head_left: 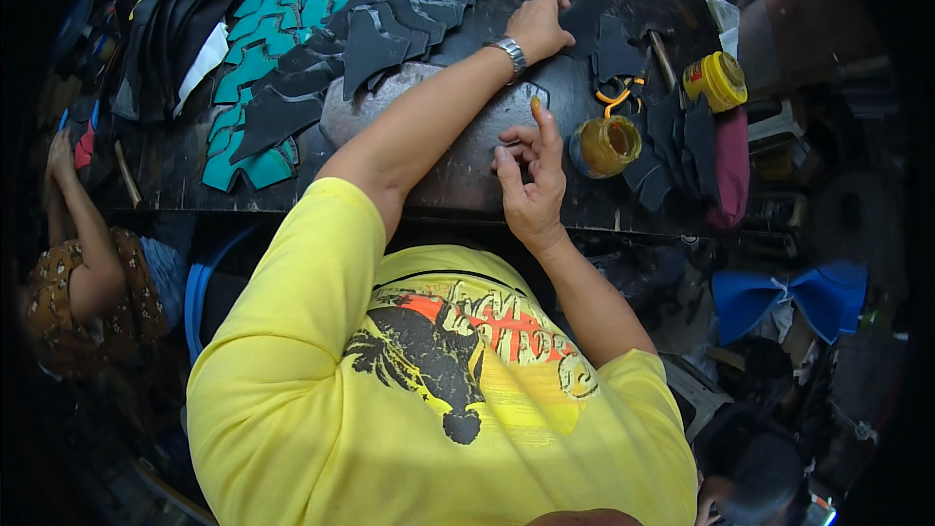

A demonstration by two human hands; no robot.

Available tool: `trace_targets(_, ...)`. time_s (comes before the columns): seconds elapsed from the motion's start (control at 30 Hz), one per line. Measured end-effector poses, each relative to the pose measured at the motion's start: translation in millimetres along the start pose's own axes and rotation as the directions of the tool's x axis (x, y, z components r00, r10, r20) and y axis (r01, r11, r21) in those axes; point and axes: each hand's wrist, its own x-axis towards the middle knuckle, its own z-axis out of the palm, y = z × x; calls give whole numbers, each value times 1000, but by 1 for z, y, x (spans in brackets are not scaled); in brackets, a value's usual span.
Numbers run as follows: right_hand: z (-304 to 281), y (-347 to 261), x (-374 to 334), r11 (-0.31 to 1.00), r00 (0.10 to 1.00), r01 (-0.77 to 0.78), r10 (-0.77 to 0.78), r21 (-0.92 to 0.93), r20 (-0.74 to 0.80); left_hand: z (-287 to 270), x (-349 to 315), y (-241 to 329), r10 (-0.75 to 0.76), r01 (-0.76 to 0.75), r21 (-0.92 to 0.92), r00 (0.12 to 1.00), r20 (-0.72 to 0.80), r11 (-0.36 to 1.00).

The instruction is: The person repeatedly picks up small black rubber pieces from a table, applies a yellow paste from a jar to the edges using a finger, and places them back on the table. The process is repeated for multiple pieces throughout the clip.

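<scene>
My left hand [541, 27], with a metal watch on its wrist, reaches across the dark worktable. Its fingers are closed at the edge of a blurred black cut-out piece [586, 16]. Nearer to me, my right hand [535, 185] is raised with the index finger stretched out and the other fingers loosely curled. That fingertip has a yellowish-brown smear, and nothing is in the hand. Just right of it stands an open jar [606, 147] of amber glue-like stuff. Orange-handled cutters [618, 94] lie behind the jar. A grey slab [365, 109] lies partly under my left forearm.
Overlapping black pieces [429, 2] and teal pieces [258, 56] cover the table's far left. More black pieces [664, 141], a hammer-like handle [663, 58] and a yellow tub [716, 81] are at right. Another person's hand [61, 158] shows at far left.
</scene>
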Motion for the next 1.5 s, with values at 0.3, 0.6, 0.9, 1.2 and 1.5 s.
trace_targets(0.3,-88,-69,10,877,971,238,-202,-417,129,-136,-131,-8,55,24,-526,989,134,850)
trace_targets(0.6,-133,-72,66,265,933,309,102,-914,345,-139,-226,14,-95,361,-792,927,364,492)
trace_targets(0.9,-133,-88,61,766,976,62,-180,-640,-121,-130,-237,13,-53,417,-699,876,479,581)
trace_targets(1.2,-110,-89,3,258,997,45,-68,-965,29,-121,-233,23,-84,509,-655,820,566,559)
trace_targets(1.5,-64,-91,1,927,994,35,7,-373,110,-116,-238,30,-12,481,-699,828,561,530)
